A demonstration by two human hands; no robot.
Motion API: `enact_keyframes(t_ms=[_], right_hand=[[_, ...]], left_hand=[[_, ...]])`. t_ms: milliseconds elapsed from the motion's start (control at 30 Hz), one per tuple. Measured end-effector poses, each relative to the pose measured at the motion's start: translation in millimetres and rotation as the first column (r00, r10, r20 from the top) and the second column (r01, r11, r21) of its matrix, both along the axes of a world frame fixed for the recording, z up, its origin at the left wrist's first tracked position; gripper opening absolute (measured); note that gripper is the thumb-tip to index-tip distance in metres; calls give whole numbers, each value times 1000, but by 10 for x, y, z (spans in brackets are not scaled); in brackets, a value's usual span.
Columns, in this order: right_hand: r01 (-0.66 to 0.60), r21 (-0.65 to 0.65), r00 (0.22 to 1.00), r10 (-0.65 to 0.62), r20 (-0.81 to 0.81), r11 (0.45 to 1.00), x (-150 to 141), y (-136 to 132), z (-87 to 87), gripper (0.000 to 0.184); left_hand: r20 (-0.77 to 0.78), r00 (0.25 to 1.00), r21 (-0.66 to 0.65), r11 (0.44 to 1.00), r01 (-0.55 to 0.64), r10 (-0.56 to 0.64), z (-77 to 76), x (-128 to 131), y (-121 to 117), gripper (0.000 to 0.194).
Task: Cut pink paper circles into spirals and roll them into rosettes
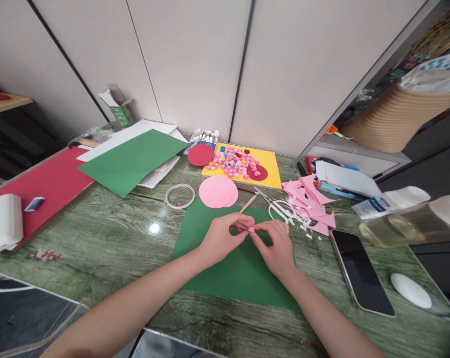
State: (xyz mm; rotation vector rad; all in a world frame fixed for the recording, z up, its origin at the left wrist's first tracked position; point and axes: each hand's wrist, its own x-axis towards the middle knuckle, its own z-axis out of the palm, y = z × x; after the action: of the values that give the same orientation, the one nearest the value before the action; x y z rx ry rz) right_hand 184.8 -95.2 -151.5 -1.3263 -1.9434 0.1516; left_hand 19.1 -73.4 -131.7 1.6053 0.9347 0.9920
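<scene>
My left hand [226,232] and my right hand [277,246] meet over a green sheet of paper [228,273]. Their fingertips pinch a small pink piece [251,229], which looks like rolled paper; its exact form is mostly hidden by the fingers. Just beyond them lie pink paper circles [215,191], a pointed wooden stick [249,203] and white-handled scissors [280,209]. Farther back, many small pink, blue, yellow and red rolled pieces [235,161] are heaped on a yellow sheet [271,169], partly over a dark red circle [260,172].
Pink paper scraps [310,204] and white bits lie at the right, near a phone [361,271], a computer mouse [411,290] and a bottle [400,228]. A tape roll [180,196], a green sheet [135,159] and a red sheet [56,184] are to the left.
</scene>
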Motion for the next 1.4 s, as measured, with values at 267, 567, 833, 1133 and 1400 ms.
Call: enact_keyframes(t_ms=[267, 567, 833, 1133, 1400], right_hand=[[-19, -48, 998, 22, 61, 999, -17, 9, 4, 5], [-8, -4, 963, 9, 271, 1000, -40, -23, 9, 5], [10, 23, 998, -11, 55, 1000, -2, 3, -4, 7], [-15, -28, 998, 13, -60, 999, 10, 10, -15, 6], [-39, -60, 997, 35, -64, 997, 4, 9, 6, 5]], left_hand=[[-130, 992, 82, 997, 8, 2, -65, -5, 13, 29], [-417, 908, 265, 960, 93, 27, -118, -36, -12, 33], [15, 1000, -61, 998, 14, -13, -18, -18, 31, 31], [116, 993, -202, 979, -4, 28, -4, -14, 51, 33], [3, 999, -17, 998, -52, 52, -37, -17, 33, 27]])
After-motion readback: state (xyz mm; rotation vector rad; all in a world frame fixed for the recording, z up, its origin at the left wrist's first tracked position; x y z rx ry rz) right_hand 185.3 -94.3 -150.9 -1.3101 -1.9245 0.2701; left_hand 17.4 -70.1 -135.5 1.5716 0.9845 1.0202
